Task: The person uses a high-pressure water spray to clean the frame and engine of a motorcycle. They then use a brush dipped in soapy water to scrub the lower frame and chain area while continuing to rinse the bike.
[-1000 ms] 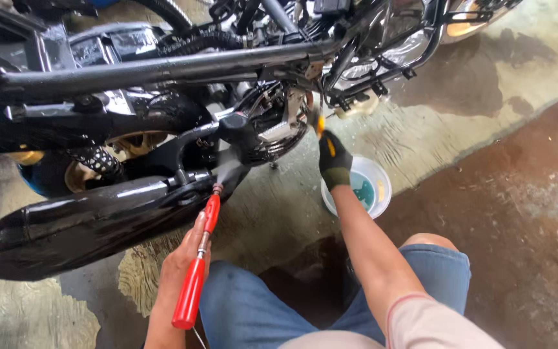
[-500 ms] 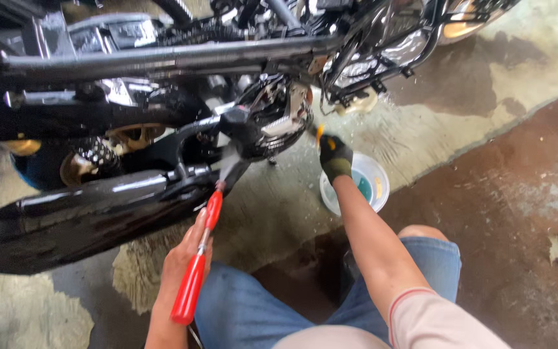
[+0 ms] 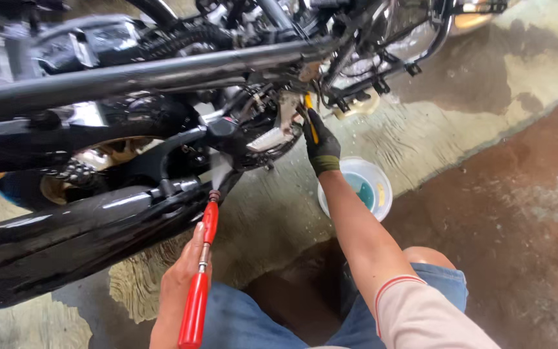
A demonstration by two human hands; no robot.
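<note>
Left hand: the bare left hand (image 3: 185,284) is wrapped around the red spray gun (image 3: 196,294), thumb laid along its upper part.
Right hand: the right hand (image 3: 321,145), in a dark glove, is closed on a yellow-handled brush (image 3: 310,119) and presses it against the engine area.
Spray gun: long and slim, pointing up and forward; its nozzle sits just beside the black exhaust pipe (image 3: 79,236), and a pale spray fans from the tip toward the chain area.
Handling of the gun: it looks stiff and light, probably slick when wet; the thick red grip low down seems the safest place to hold.
Handling of the brush: small, light and rigid; only the handle shows, the bristle end is hidden behind the glove and parts.
Motorcycle: the motorcycle (image 3: 163,77) fills the upper frame, wet and glossy, with its rear wheel (image 3: 72,178) behind the exhaust.
Bowl: a white bowl (image 3: 355,187) of bluish liquid stands on the floor just under the right forearm.
Floor: wet concrete floor (image 3: 460,116), pale near the bike, reddish-brown at right, with foam patches.
Person: squatting in blue jeans, knees at the bottom edge.
</note>
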